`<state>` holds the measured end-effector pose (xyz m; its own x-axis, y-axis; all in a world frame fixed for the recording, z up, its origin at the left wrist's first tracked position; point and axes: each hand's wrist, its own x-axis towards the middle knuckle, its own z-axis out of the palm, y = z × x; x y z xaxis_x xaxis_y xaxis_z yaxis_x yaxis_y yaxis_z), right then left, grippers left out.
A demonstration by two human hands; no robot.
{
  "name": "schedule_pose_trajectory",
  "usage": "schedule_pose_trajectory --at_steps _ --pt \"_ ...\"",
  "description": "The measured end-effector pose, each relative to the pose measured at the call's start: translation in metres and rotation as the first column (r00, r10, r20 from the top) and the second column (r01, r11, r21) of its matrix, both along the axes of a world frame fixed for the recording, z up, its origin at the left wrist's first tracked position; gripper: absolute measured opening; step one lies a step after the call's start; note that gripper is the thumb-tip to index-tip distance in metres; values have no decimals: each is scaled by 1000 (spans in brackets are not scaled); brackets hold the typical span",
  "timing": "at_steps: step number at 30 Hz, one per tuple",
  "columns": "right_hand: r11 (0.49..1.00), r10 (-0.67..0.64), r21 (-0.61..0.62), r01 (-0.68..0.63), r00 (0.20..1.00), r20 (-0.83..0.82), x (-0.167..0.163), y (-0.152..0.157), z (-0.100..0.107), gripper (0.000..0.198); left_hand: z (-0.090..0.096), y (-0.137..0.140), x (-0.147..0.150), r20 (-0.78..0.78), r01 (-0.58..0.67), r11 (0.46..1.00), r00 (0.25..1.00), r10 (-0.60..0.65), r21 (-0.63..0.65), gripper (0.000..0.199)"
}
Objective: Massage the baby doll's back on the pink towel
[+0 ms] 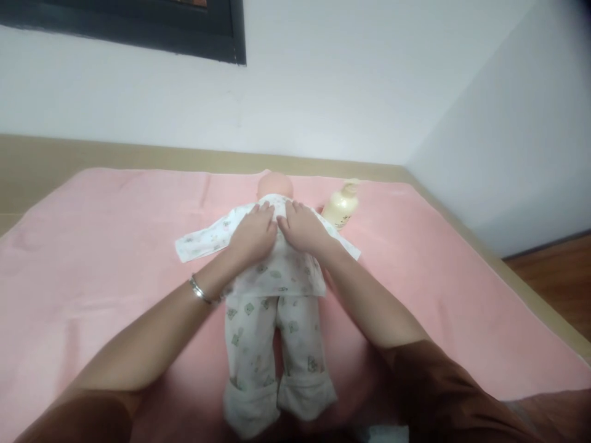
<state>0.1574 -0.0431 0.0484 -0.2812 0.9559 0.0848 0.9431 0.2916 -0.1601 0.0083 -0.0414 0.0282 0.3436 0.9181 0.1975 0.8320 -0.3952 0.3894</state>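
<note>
- The doll (pixel 272 271) lay face down in the middle of the pink blanket (pixel 92 246), head toward the wall, dressed in a printed white shirt and trousers.
- The left hand (pixel 253 234) rested flat on the doll's upper back, fingers stretched out and gripping nothing (a bracelet (pixel 202 292) circled that wrist).
- The right hand (pixel 301 229) lay just beside it on the doll's back, fingers likewise spread loose, the two hands nearly touching.
- A cream pump bottle (pixel 342 206) stood just right of the doll's head.
- The wooden bed frame (pixel 138 155) ran beyond the doll's head, against the white wall.
</note>
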Motion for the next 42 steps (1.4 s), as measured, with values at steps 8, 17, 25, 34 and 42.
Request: schedule_pose_trajectory --at_steps 8,17,25,34,42 --pt "977 185 94 -190 981 65 -20 -28 -2 60 -9 32 -17 152 -130 991 980 130 -10 46" --pt "983 -167 -94 155 975 -143 8 17 -3 68 -1 -13 1 -103 103 978 991 -86 179 53" --pt "987 84 138 -85 996 18 -23 -25 -12 58 -2 21 -9 123 -77 997 989 79 -18 48" --pt "997 -74 -5 75 975 -210 0 12 -11 63 -2 0 4 55 -121 993 991 120 17 55" --pt "996 -34 82 44 992 -119 -5 5 -13 60 11 8 -6 153 -47 997 987 55 -58 46"
